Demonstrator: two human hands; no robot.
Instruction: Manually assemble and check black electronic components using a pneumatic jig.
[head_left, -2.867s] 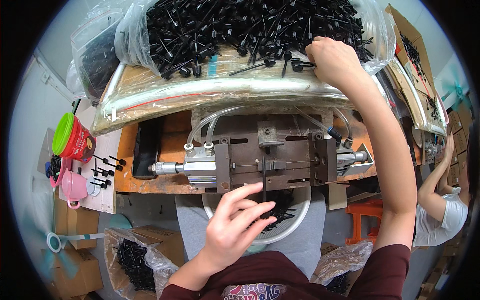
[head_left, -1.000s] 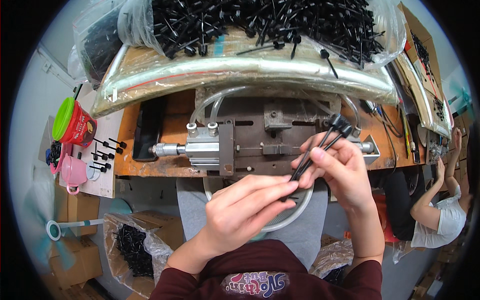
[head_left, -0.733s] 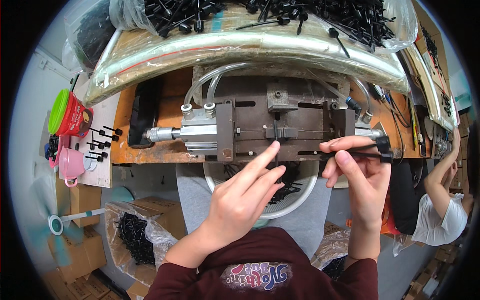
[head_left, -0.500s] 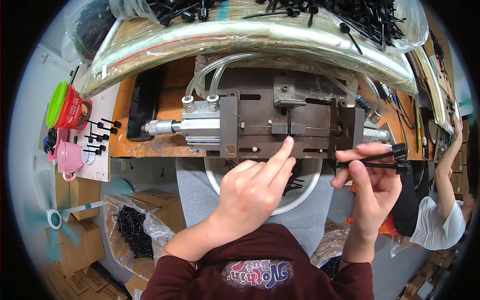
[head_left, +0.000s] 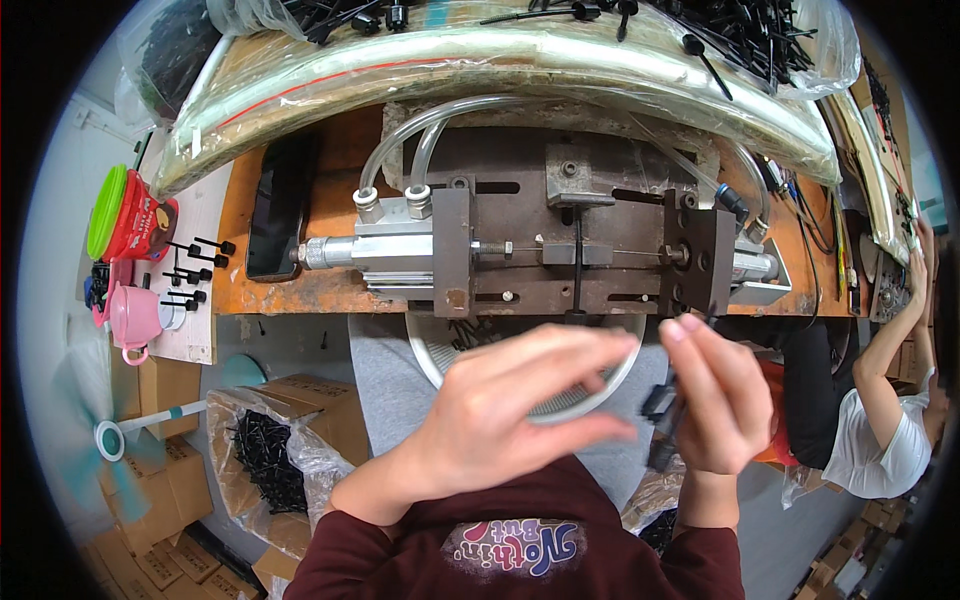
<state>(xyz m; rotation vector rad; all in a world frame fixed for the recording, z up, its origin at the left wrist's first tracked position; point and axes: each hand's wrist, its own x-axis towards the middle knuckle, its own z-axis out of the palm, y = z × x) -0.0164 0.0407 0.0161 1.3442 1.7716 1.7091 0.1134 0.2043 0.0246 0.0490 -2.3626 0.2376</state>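
Near fixture [head_left: 522,284] — left hand [head_left: 495,402] now off rod [head_left: 578,245], fingers [head_left: 585,433] spread; right hand [head_left: 722,405] gripping black parts [head_left: 660,455], swung downward.

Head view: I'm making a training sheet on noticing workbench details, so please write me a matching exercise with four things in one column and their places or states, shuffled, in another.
Column one
1. the left hand
2. the right hand
3. the pink cup
4. the white basket

Column two
A. on the pale board at the left
B. thumb and fingers spread apart
C. below the front edge of the orange bench, partly hidden by a hand
D. closed on black pieces

Right pairs: 1-B, 2-D, 3-A, 4-C
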